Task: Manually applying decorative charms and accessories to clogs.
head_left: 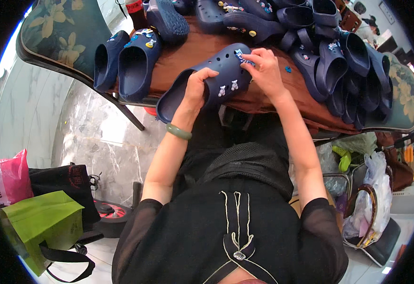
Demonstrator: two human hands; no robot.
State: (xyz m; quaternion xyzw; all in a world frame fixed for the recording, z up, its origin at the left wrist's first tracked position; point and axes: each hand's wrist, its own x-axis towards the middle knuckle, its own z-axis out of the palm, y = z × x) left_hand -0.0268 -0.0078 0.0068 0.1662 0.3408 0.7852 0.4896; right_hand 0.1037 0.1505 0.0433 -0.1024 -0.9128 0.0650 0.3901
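Clog (223, 75), navy, was gripped in my left hand (196, 88) over the counter's (183, 56) near edge; my right hand (265, 71) pinched at a blue-and-white charm (239, 55) toward the toe.

It looks like a makeshift workplace in a home or a small shop; which of the two cannot be told. Beyond the left hand's (196, 90) grip, many navy clogs (256, 26) crowd a brown cloth (183, 54). Floral-upholstered seating stands left (65, 28) and right of the grip. Below the grip, a marble-patterned floor (102, 142) spreads, with a green bag (46, 213) to its lower left and clear plastic bags (375, 199) to its lower right.
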